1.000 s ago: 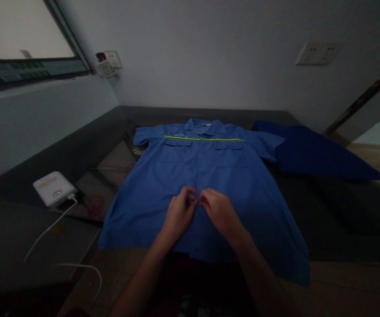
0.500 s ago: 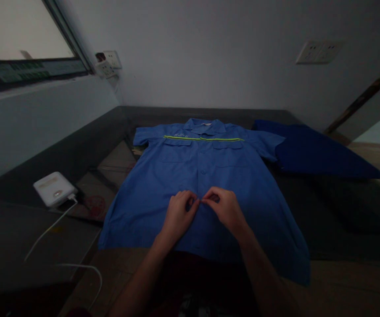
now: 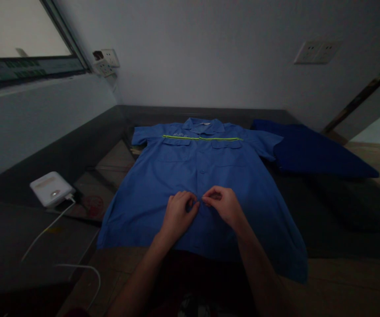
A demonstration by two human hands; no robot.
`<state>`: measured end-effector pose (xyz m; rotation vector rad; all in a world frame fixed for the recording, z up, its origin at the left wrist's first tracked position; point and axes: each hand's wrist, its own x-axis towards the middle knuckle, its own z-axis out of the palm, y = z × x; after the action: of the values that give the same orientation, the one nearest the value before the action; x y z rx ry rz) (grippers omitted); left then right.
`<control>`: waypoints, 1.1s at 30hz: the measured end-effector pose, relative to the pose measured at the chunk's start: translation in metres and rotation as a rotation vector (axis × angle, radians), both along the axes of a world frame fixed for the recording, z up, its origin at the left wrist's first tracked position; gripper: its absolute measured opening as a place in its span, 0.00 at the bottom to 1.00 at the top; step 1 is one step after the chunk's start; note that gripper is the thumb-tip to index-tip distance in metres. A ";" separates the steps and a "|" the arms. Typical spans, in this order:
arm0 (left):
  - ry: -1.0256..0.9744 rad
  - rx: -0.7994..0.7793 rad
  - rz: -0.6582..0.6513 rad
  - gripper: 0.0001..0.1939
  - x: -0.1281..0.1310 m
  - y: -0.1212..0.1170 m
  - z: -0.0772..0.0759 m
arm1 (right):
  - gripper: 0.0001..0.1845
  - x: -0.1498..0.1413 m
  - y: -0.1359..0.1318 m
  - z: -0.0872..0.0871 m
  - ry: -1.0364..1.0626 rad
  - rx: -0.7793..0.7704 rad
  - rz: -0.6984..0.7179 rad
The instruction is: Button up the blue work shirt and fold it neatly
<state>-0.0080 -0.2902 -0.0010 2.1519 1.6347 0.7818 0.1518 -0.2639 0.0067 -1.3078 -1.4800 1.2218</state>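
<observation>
A blue short-sleeved work shirt [image 3: 163, 176] lies spread front side up, its collar pointing away from me and a yellow-green stripe across the chest. My left hand [image 3: 180, 209] rests on its lower front, thumb and fingers pinched at the front edge of the button placket. Just across the placket, my right hand [image 3: 221, 202] has thumb and forefinger pinched together at the shirt's front. What lies between those fingertips is too small to make out. A button [image 3: 202, 171] shows on the placket above the hands.
A folded dark blue cloth [image 3: 318, 152] lies right of the shirt on the dark tabletop [image 3: 335, 211]. At left sits a white box-shaped device [image 3: 52, 189] with a white cable [image 3: 46, 231]. Wall sockets [image 3: 318, 52] are on the wall behind.
My right fingertips have drawn slightly right, leaving a small gap from my left fingertips. The left hand stays pinched at the placket. The whole view has shifted a little.
</observation>
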 end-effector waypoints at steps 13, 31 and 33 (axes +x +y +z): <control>-0.054 -0.057 -0.032 0.04 -0.003 0.003 0.001 | 0.03 0.001 0.000 -0.003 0.056 -0.008 0.006; -0.130 -0.085 0.038 0.05 -0.001 0.003 -0.001 | 0.06 0.004 0.001 -0.006 0.011 0.033 0.067; -0.117 -0.082 0.046 0.05 0.000 0.002 -0.001 | 0.07 0.005 0.001 -0.006 -0.048 0.075 0.031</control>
<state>-0.0084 -0.2880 -0.0018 1.9814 1.6329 0.8231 0.1568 -0.2631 0.0004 -1.2766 -1.5708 1.1505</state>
